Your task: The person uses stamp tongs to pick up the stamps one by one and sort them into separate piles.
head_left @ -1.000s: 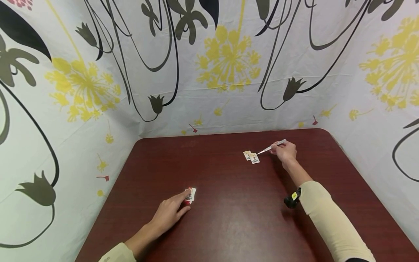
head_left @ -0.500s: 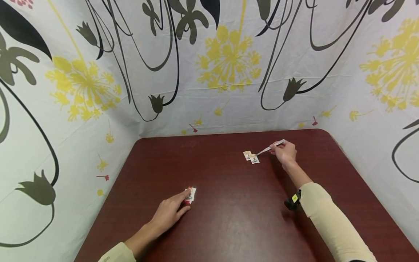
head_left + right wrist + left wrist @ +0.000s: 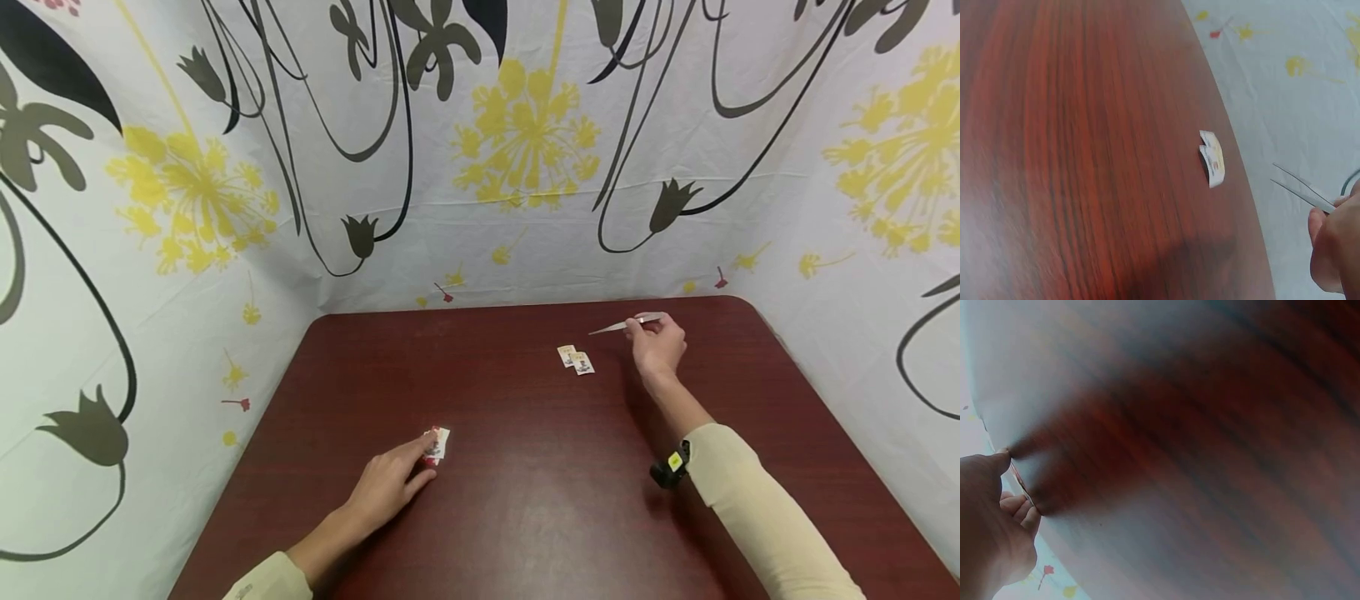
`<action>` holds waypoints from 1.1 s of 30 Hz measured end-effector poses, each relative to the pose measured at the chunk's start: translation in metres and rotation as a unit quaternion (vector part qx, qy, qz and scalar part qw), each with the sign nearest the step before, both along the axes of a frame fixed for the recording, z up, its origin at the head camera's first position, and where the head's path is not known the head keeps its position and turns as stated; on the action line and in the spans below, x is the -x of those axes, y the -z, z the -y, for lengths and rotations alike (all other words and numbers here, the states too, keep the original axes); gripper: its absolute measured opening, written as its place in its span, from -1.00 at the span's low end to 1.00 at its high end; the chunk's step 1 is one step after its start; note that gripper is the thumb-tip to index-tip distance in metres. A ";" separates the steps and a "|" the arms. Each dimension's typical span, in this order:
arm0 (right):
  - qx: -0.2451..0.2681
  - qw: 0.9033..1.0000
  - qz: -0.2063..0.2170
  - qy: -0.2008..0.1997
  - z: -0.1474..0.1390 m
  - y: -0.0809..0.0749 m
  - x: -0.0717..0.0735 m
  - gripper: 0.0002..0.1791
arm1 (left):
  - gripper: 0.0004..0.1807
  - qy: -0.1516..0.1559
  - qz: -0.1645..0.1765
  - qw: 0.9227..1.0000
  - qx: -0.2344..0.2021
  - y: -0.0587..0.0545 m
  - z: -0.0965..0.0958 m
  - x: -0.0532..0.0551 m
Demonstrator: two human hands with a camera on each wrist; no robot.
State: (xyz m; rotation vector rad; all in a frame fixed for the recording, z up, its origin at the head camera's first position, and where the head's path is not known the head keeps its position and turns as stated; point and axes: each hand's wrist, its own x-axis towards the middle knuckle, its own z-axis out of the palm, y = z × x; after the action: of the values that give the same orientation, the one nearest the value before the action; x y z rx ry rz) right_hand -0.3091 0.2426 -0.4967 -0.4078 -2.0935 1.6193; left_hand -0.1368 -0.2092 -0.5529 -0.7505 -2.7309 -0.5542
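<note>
My right hand pinches a pair of metal tweezers near the table's far right. In the right wrist view the tweezers have their two tips apart with nothing between them. Left of and nearer than the tips lie two small white printed paper pieces, overlapping; they look curled in the right wrist view. My left hand rests fingertips on a small stack of white and red printed paper pieces, partly hidden by the fingers, with the thumb at its near side.
The dark red-brown table has rounded far corners. A white cloth with grey and yellow plant prints stands behind it and along both sides. A black device is on the right wrist.
The tweezers' tips have lifted away from the two overlapping paper pieces, up and back, as my right hand rose. The paper pieces stay put. My left hand holds still.
</note>
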 end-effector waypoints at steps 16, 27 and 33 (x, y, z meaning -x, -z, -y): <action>0.101 0.982 -0.041 -0.152 0.081 -0.002 -0.039 -0.80 | -0.30 -0.013 0.022 1.000 0.015 -0.003 -0.005 0.001; 0.125 0.966 0.018 -0.225 0.124 0.014 -0.063 -0.77 | -0.26 -0.021 0.038 0.999 0.005 -0.009 -0.008 0.003; 0.127 0.960 0.029 -0.247 0.144 0.022 -0.071 -0.83 | -0.25 -0.016 0.027 1.000 -0.002 -0.012 -0.007 0.007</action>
State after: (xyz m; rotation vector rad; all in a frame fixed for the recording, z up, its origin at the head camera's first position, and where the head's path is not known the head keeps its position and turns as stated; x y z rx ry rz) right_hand -0.2380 0.0985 -0.5186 -0.0012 -2.1493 2.1946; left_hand -0.1433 -0.2022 -0.5414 -0.6995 -2.7856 -0.5806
